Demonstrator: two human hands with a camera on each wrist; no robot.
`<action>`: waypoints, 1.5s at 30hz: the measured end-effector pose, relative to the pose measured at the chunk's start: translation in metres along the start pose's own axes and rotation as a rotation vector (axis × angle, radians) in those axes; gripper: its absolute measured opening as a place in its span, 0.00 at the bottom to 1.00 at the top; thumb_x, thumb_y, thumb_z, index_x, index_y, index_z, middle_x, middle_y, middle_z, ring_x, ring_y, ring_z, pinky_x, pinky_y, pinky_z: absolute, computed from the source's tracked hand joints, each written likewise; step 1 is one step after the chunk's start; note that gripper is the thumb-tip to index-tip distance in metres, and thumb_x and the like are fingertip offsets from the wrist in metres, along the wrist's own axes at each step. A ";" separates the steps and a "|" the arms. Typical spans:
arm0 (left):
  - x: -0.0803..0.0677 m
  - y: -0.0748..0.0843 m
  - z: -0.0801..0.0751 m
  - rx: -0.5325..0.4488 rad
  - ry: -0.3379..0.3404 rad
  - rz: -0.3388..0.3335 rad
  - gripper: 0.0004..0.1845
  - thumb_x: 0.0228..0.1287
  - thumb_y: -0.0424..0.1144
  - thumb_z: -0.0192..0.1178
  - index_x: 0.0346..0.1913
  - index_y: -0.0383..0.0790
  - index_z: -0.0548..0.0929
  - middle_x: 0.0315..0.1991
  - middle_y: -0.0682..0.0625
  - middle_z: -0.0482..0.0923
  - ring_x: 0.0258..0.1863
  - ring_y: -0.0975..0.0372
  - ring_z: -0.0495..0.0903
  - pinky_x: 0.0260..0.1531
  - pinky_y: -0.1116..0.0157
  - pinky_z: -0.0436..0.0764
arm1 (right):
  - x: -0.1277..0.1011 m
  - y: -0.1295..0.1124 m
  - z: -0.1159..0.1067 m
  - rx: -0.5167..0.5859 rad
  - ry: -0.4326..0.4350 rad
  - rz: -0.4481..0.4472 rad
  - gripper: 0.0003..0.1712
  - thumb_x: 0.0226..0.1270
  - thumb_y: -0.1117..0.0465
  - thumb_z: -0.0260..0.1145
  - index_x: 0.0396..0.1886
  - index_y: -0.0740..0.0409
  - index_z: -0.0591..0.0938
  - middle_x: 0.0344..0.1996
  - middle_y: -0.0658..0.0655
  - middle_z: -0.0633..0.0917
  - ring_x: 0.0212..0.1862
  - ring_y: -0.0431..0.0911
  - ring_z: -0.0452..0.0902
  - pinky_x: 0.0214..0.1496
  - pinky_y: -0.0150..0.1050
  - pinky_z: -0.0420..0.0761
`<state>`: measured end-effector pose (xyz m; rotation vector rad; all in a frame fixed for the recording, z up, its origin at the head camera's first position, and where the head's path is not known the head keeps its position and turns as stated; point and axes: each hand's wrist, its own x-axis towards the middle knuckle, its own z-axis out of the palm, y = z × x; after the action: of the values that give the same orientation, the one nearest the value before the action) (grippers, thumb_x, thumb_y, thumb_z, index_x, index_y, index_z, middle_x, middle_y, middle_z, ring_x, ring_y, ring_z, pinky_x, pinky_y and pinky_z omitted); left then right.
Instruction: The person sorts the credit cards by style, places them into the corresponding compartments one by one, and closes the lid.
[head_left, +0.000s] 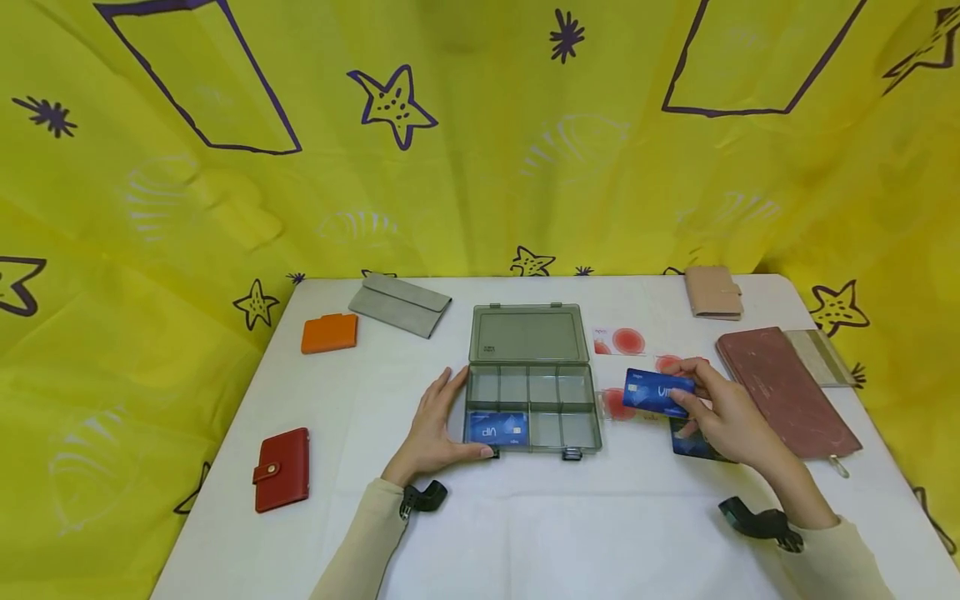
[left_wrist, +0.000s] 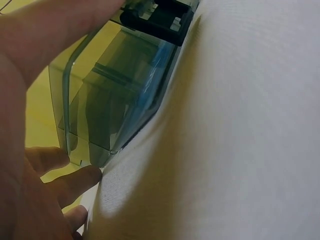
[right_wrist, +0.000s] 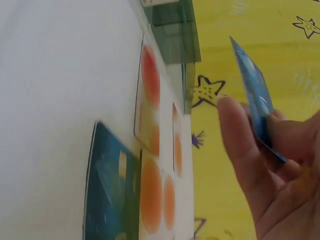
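A see-through grey-green compartment box (head_left: 529, 312) lies on the table with its lid folded back. Inside it, a blue VIP card (head_left: 498, 428) covers the front-left part. My left hand (head_left: 437, 431) touches the box at its left side, fingers stretched along the wall and thumb at the front edge by a latch (left_wrist: 175, 22). To the right of the box, my right hand (head_left: 723, 412) pinches another blue card (head_left: 651, 390) between thumb and fingers, raised above the table. Below that hand lies a dark blue card (right_wrist: 111, 185), partly hidden in the head view.
Several cards with red circles (head_left: 628, 340) lie right of the box. Further right are a brown-red wallet (head_left: 787, 392), a beige striped piece (head_left: 821, 358) and a tan wallet (head_left: 712, 293). On the left are a grey wallet (head_left: 401, 304), an orange cardholder (head_left: 329, 333) and a red wallet (head_left: 282, 469).
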<state>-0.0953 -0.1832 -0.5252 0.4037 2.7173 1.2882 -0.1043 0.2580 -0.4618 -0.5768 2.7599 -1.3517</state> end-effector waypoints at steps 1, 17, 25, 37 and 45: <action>0.000 0.000 0.000 0.002 0.001 0.001 0.69 0.42 0.55 0.86 0.87 0.52 0.54 0.87 0.35 0.44 0.85 0.36 0.45 0.76 0.26 0.50 | 0.002 -0.001 0.002 0.033 0.016 0.000 0.19 0.78 0.74 0.62 0.64 0.68 0.73 0.58 0.76 0.79 0.31 0.43 0.87 0.28 0.33 0.88; -0.001 0.000 0.000 0.002 0.004 0.016 0.69 0.43 0.56 0.86 0.87 0.55 0.53 0.87 0.36 0.44 0.84 0.36 0.46 0.75 0.25 0.52 | 0.048 -0.051 0.079 0.550 -0.121 -0.014 0.40 0.61 0.74 0.78 0.72 0.74 0.73 0.48 0.64 0.81 0.41 0.40 0.90 0.45 0.35 0.91; 0.000 0.001 -0.001 -0.012 -0.001 -0.001 0.68 0.44 0.56 0.85 0.87 0.56 0.54 0.87 0.35 0.44 0.84 0.35 0.45 0.75 0.25 0.50 | 0.059 -0.070 0.122 0.156 -0.093 -0.208 0.40 0.46 0.59 0.90 0.63 0.58 0.85 0.44 0.56 0.90 0.36 0.41 0.84 0.39 0.36 0.87; 0.001 0.000 -0.002 -0.010 -0.004 -0.002 0.68 0.45 0.55 0.84 0.87 0.54 0.53 0.87 0.36 0.43 0.84 0.34 0.44 0.74 0.23 0.50 | 0.063 -0.078 0.151 -0.082 -0.138 -0.280 0.39 0.46 0.52 0.90 0.61 0.54 0.86 0.67 0.62 0.80 0.70 0.61 0.72 0.69 0.68 0.74; 0.001 0.001 -0.002 0.004 -0.006 -0.007 0.69 0.44 0.55 0.85 0.87 0.54 0.53 0.87 0.36 0.44 0.85 0.35 0.44 0.76 0.25 0.50 | 0.060 -0.073 0.129 -0.104 -0.148 -0.268 0.48 0.47 0.54 0.90 0.70 0.55 0.81 0.70 0.63 0.76 0.71 0.62 0.71 0.67 0.67 0.78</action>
<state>-0.0963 -0.1839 -0.5238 0.3970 2.7143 1.2788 -0.1142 0.0992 -0.4777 -1.0391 2.7193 -1.1538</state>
